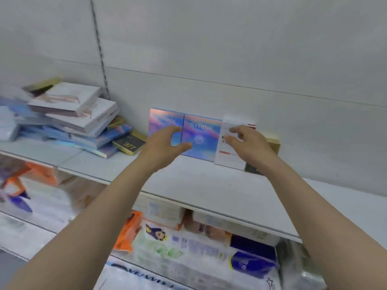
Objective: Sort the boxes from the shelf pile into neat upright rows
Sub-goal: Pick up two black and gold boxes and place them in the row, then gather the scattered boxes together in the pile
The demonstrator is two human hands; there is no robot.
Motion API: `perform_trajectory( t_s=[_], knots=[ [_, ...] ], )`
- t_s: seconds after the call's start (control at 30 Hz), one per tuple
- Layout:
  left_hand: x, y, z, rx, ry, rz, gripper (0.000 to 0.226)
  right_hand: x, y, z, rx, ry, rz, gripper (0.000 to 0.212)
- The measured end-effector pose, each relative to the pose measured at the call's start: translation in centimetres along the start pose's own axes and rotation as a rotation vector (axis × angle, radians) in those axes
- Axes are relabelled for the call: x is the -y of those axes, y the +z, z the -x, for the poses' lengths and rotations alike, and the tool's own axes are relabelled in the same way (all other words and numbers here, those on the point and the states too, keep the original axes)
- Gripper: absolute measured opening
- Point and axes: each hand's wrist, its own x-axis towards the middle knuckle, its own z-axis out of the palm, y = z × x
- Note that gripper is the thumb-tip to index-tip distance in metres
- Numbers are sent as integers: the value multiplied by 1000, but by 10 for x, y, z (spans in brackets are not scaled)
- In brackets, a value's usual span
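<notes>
Both forearms are bare from the lower frame edge to the wrists, with no sleeve showing. The left hand [165, 143] and right hand [249, 143] wear no glove, ring, watch or band. The fingers [235, 130] have short, unpainted nails.

— Those two upright boxes [185, 133]?
— Glossy card, with an iridescent blue-pink sheen.
— And the shelf [209, 185]?
— Smooth, matt white, like painted metal. The white box [232, 155] beside them looks matt card; the black box [129, 144] carries shiny gold print.
</notes>
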Motion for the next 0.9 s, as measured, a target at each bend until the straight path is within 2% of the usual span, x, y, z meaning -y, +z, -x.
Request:
perform_trajectory(
  t_s=[0.2,0.4,0.63,0.83,0.9],
  knots=[
    [46,-110,80,-164,-93,17,46,99,48,37,110,-285,-106,42],
    [131,-190,149,-253,-189,93,54,183,141,76,222,-494,-173,39],
    [254,-284,196,-323,-278,142,48,297,277,94,373,-477,-273,51],
    [350,-377,198,-297,-288,116,41,410,375,90,391,-496,-290,51],
    [376,-405,191,-305,-299,88,45,443,403,85,393,-491,-281,49]
  ],
)
